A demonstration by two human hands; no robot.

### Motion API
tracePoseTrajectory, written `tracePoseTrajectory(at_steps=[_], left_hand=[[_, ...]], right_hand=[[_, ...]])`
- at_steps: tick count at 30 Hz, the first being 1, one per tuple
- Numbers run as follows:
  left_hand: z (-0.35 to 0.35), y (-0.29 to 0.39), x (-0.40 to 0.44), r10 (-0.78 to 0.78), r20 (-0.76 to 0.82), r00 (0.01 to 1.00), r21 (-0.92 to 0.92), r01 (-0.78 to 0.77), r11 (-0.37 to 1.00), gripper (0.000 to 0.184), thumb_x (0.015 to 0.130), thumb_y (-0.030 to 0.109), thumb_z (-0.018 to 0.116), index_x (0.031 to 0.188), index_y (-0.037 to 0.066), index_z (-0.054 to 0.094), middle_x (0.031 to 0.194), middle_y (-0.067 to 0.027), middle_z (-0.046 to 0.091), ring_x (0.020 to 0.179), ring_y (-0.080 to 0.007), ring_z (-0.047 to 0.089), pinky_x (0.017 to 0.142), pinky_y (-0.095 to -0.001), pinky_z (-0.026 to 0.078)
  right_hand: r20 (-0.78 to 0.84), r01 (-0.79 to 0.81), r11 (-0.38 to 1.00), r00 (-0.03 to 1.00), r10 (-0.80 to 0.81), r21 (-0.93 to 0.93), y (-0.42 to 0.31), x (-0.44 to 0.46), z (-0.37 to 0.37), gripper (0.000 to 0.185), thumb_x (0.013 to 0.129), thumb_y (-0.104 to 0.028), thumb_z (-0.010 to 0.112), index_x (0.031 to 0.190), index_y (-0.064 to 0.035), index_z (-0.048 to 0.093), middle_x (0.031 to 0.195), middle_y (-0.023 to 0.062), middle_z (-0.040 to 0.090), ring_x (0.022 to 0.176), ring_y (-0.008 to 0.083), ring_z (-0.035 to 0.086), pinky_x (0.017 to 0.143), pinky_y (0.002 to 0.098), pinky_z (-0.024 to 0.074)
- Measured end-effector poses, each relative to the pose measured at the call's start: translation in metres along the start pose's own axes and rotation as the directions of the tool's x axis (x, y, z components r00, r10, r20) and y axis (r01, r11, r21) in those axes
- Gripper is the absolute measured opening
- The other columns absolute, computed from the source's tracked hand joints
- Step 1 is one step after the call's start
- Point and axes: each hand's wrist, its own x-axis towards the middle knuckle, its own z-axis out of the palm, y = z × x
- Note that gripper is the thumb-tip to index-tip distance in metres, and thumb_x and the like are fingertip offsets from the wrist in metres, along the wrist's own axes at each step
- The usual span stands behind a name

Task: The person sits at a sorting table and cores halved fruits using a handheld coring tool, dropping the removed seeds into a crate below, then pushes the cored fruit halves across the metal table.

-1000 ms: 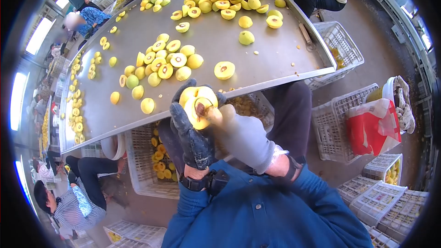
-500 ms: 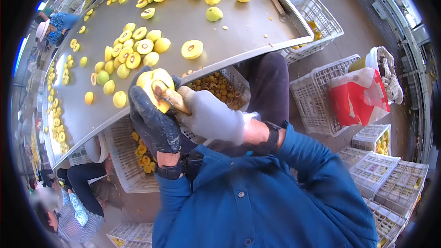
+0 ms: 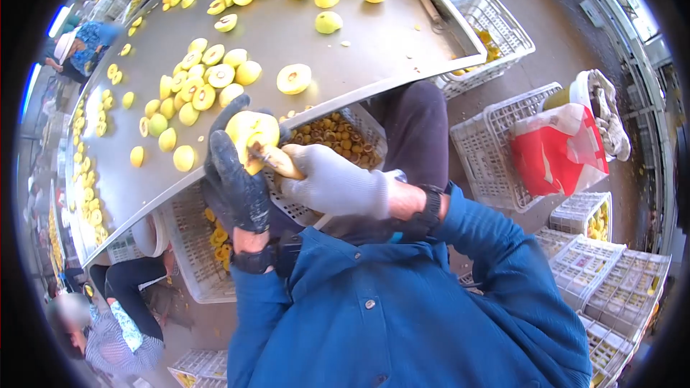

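My left hand (image 3: 236,176), in a dark glove, cups a yellow peach half (image 3: 253,129) just off the table's front edge. My right hand (image 3: 334,181), in a pale grey glove, is closed round the short wooden handle of a pitting tool (image 3: 282,162). The tool's tip is at the peach's reddish centre; its exact shape is hidden. Several peach halves (image 3: 205,95) lie in a heap on the metal table (image 3: 345,79) beyond my left hand, some showing brown pits. One cut half (image 3: 294,79) lies apart from them.
Beneath the table edge, a crate (image 3: 370,126) holds many pits and another crate (image 3: 188,244) holds yellow pieces. A second wooden-handled tool (image 3: 430,8) lies at the table's right corner. Stacked crates (image 3: 596,273) and a red-and-white bag (image 3: 557,151) stand right. Co-workers (image 3: 122,338) sit left.
The peach half in my left hand has turned, so its cut face shows less. The tool remains against it, and my right hand has shifted slightly. The whole view has moved a little.
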Motion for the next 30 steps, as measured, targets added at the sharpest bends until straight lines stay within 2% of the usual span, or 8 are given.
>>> tracePoseTrajectory(at_steps=[4,8,9,13,16,19,25,30], left_hand=[[0.007,-0.014,0.002,0.011,-0.074,0.997,-0.305,-0.033,0.952,0.06,0.101,0.049,0.044,0.126,-0.005,0.054,0.11,-0.017,0.065,0.1,-0.0266,0.066,0.085,-0.0377,0.056],[-0.023,-0.006,0.019,0.151,0.343,0.927,-0.015,-0.156,0.988,0.066,0.101,0.053,0.041,0.127,-0.006,0.053,0.102,-0.019,0.066,0.086,-0.0291,0.069,0.081,-0.04,0.059],[-0.023,-0.004,0.02,0.129,0.343,0.93,-0.027,-0.128,0.991,0.065,0.101,0.055,0.04,0.121,-0.005,0.056,0.096,-0.0187,0.066,0.08,-0.0289,0.068,0.077,-0.0395,0.059],[-0.011,-0.024,0.006,-0.066,0.216,0.974,-0.469,0.162,0.868,0.067,0.1,0.06,0.04,0.109,-0.004,0.06,0.094,-0.0197,0.068,0.079,-0.0286,0.069,0.075,-0.0405,0.059],[0.013,-0.026,0.0,-0.169,0.035,0.985,-0.624,0.154,0.766,0.067,0.101,0.062,0.035,0.113,0.002,0.059,0.092,-0.0176,0.067,0.074,-0.0296,0.066,0.068,-0.0416,0.059],[0.018,-0.064,-0.002,-0.302,0.11,0.947,-0.829,0.255,0.498,0.064,0.102,0.061,0.032,0.117,0.003,0.057,0.095,-0.015,0.066,0.079,-0.0304,0.066,0.071,-0.0425,0.059],[-0.012,-0.117,-0.009,-0.5,-0.044,0.865,-0.865,0.217,0.452,0.064,0.098,0.064,0.041,0.118,0.006,0.06,0.11,-0.0137,0.067,0.101,-0.0321,0.064,0.09,-0.0457,0.054],[-0.061,-0.083,-0.032,-0.448,-0.212,0.869,-0.762,0.141,0.633,0.068,0.101,0.061,0.038,0.12,0.0,0.059,0.111,-0.0147,0.067,0.105,-0.031,0.063,0.097,-0.0445,0.052]], right_hand=[[-0.032,0.127,0.992,0.992,-0.126,0.019,0.007,-0.002,-0.002,0.024,0.087,-0.017,0.063,0.096,0.0058,0.06,0.077,0.0243,0.066,0.071,0.0382,0.069,0.062,0.0422,0.0528],[0.219,-0.217,0.963,0.943,0.249,-0.158,-0.024,-0.006,-0.019,0.024,0.09,-0.012,0.063,0.109,0.0031,0.06,0.086,0.0128,0.07,0.077,0.0156,0.066,0.069,0.0335,0.0527],[0.271,-0.32,0.934,0.924,0.27,0.161,-0.019,-0.01,-0.013,0.02,0.092,-0.013,0.062,0.106,0.0009,0.061,0.082,0.0048,0.068,0.076,0.0105,0.064,0.067,0.0312,0.0514],[0.255,-0.178,0.935,0.962,0.099,0.309,0.013,-0.006,0.004,0.024,0.089,-0.017,0.058,0.098,0.0053,0.06,0.061,0.0077,0.061,0.046,0.0165,0.059,0.045,0.0329,0.0485],[-0.027,0.097,0.906,0.993,-0.118,-0.411,0.007,-0.005,0.001,0.021,0.088,-0.019,0.063,0.09,0.0006,0.057,0.062,0.0145,0.064,0.055,0.0287,0.068,0.049,0.0397,0.0517],[-0.068,0.129,0.738,0.971,-0.231,-0.663,0.036,0.004,0.007,0.021,0.087,-0.019,0.065,0.093,-0.0019,0.055,0.065,0.0168,0.065,0.063,0.0357,0.067,0.055,0.0447,0.0527],[-0.225,0.036,0.833,0.955,-0.191,-0.552,0.123,0.021,0.019,0.023,0.084,-0.021,0.066,0.098,-0.0072,0.055,0.072,0.0197,0.066,0.069,0.04,0.067,0.061,0.0513,0.0515],[-0.004,-0.135,0.523,0.97,0.244,-0.842,0.233,0.017,-0.021,0.021,0.086,-0.02,0.061,0.092,-0.0021,0.069,0.081,0.0216,0.07,0.073,0.0396,0.069,0.065,0.0481,0.0538]])
